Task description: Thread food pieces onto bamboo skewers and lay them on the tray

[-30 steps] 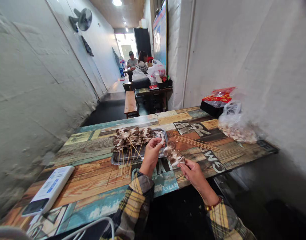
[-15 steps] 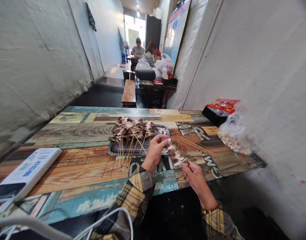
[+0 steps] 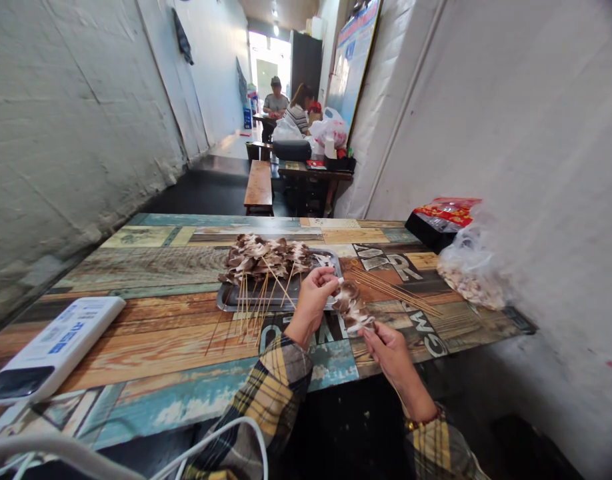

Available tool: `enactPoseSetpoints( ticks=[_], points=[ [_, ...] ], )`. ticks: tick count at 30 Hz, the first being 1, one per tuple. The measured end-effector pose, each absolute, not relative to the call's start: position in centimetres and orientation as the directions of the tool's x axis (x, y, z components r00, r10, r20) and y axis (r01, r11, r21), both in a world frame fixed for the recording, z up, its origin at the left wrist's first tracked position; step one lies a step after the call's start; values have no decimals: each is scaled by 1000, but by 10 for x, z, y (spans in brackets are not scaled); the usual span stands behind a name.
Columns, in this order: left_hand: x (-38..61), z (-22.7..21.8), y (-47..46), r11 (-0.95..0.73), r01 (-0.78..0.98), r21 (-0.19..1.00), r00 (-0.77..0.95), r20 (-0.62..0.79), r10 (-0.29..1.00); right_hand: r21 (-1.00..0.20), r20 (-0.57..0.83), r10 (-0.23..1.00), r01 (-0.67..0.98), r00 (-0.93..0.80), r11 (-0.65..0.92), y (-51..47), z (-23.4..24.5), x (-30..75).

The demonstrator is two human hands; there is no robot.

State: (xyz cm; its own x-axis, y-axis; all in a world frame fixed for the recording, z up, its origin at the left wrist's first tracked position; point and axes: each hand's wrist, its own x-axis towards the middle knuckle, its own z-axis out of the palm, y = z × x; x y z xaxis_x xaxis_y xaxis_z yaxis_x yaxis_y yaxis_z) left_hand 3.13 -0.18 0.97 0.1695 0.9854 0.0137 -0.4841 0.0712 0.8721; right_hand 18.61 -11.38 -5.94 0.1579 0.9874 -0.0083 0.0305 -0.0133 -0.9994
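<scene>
My left hand is closed in a pinch on the far tip of a mushroom skewer, just at the near right corner of a metal tray. My right hand grips the same skewer at its near end, low over the table's front edge. The skewer carries several pale and brown mushroom pieces. On the tray lies a heap of finished mushroom skewers, their sticks pointing toward me.
Bare bamboo sticks lie right of the tray. A plastic bag of mushrooms and a black box with a red packet stand by the right wall. A white power bank with cable lies front left. Two people sit at a far table.
The camera view dropped and turned left between the earliest frame and now. Both hands stay on the skewer, shifting only slightly.
</scene>
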Motion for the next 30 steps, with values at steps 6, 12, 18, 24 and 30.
enactPoseSetpoints(
  ticks=[6,12,18,24,30],
  points=[
    [31,9,-1,-36,-425,905,121,96,988,-999,-9,986,43,168,-17,-115,-52,179],
    [32,7,-1,-62,-370,927,112,110,988,-997,-8,980,73,197,-23,-116,-54,177],
    [31,6,-2,24,-388,921,160,42,986,-989,52,975,149,214,20,-117,-56,178],
    [32,3,-3,169,-471,866,234,-62,970,-986,56,978,167,200,23,-118,-56,179],
    [30,2,-5,276,-505,818,285,-144,948,-981,86,980,188,181,52,-118,-57,178]
  ],
)
